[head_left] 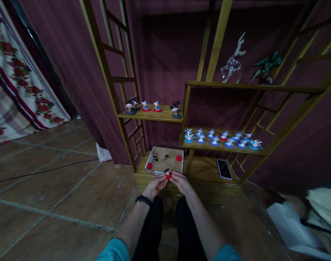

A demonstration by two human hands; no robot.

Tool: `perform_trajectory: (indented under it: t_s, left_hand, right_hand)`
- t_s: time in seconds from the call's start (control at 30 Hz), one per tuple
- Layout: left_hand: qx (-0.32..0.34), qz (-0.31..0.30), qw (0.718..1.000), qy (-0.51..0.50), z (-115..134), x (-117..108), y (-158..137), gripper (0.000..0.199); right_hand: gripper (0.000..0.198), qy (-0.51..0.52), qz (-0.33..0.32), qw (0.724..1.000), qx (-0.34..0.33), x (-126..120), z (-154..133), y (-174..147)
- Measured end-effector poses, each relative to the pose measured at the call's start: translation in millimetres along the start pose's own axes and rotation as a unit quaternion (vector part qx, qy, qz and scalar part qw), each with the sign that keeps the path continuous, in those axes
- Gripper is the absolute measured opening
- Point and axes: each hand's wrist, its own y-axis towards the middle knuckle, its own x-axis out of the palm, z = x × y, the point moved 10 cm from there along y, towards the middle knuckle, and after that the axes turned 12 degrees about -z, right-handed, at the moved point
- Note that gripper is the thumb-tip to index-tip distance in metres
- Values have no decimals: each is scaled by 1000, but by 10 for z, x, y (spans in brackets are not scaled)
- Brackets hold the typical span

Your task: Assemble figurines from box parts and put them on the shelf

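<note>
Between my two hands I hold a small black-haired figurine (167, 172) on a red round base, just in front of a shallow cardboard box. My left hand (158, 183) has its fingers closed on the figurine's left side. On the other side, my right hand (181, 181) grips it by the red base. The open box (165, 152) sits on the bottom shelf and holds several small dark-haired figures (155, 160). Two red round pieces lie in it too, one at the right (179, 158) and one at the near left (149, 165).
On the upper left shelf (151, 115) stand several figurines. The middle right shelf (222, 145) carries two rows of mostly blue and purple ones. A clear deer ornament (232, 65) and a dark green statue (267, 69) stand higher up. A phone (224, 169) lies at the lower right.
</note>
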Motion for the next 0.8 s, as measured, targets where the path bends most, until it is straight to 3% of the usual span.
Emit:
perform_trajectory:
  t_s: [0.33, 0.6, 0.8]
  left_hand:
    - [13, 12, 1000, -3, 74, 61, -90, 12]
    - [75, 23, 995, 66, 200, 110, -112, 15]
    - [113, -42, 982, 147, 242, 370, -108, 38]
  right_hand:
    - [31, -21, -8, 999, 39, 14, 65, -41]
    - [33, -24, -21, 998, 54, 74, 77, -70]
    - [33, -28, -5, 999, 34, -1, 41, -49]
